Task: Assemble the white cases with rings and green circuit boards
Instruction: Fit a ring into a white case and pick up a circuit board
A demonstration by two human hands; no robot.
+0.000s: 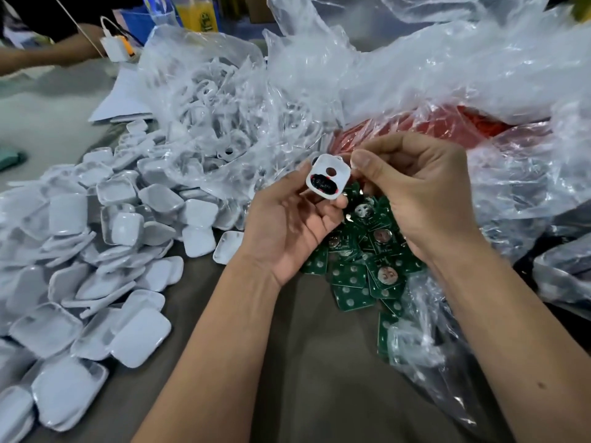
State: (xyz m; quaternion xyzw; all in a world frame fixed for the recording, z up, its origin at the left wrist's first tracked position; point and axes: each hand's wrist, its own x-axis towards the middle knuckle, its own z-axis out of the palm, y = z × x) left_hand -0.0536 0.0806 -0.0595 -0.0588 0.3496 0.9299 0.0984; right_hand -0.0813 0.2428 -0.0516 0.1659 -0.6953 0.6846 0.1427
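Observation:
My left hand (287, 225) holds a white case half (326, 177) by its edges, open side up, with a dark part seated inside it and a round hole near its top. My right hand (412, 193) is just to its right, thumb and fingers curled at the case's upper right corner; what they pinch is hidden. Below both hands lies a pile of green circuit boards (358, 276) with round silver contacts. A heap of white case halves (96, 251) covers the table to the left.
A clear plastic bag (217, 100) of white ring parts stands behind the hands. Crumpled clear plastic (479, 91) over a red bag (447, 126) fills the right. Another person's arm (48, 55) and a white charger (116, 46) are at the far left. Grey table surface (319, 362) lies in front.

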